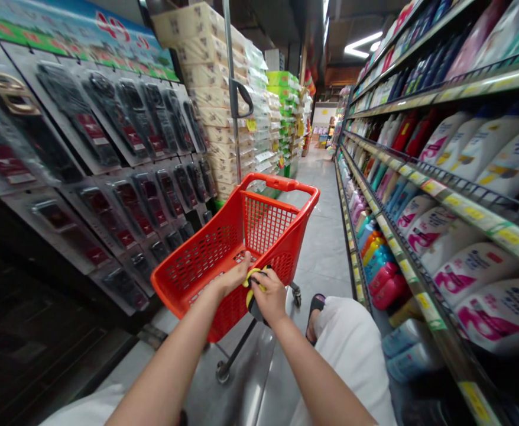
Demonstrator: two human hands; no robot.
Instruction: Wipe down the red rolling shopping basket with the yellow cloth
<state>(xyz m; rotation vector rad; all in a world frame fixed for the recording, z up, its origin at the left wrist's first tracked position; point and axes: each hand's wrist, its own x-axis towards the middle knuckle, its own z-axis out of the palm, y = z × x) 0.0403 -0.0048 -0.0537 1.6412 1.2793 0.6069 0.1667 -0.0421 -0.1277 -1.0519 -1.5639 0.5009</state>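
Both of my hands meet at the near side rim of a red plastic shopping cart [304, 198]. In my right hand [272, 296] is a small black-and-yellow item [255, 310], held with closed fingers; its dark lower part hangs against the cart's outer wall. My left hand [235, 277] grips the item's yellow edge from the other side, thumb raised. The fingers cover much of the item, so its exact kind is unclear. Inside the cart, the visible floor and perforated walls are bare red plastic.
Packaged belts [148, 195] hang on a rack at left. Behind the cart rise stacked cream packages [215, 77] and a metal pole [237, 142] with a black handle. Shelves [445, 201] of bottles line the right. A grey-floored aisle [324, 207] runs ahead.
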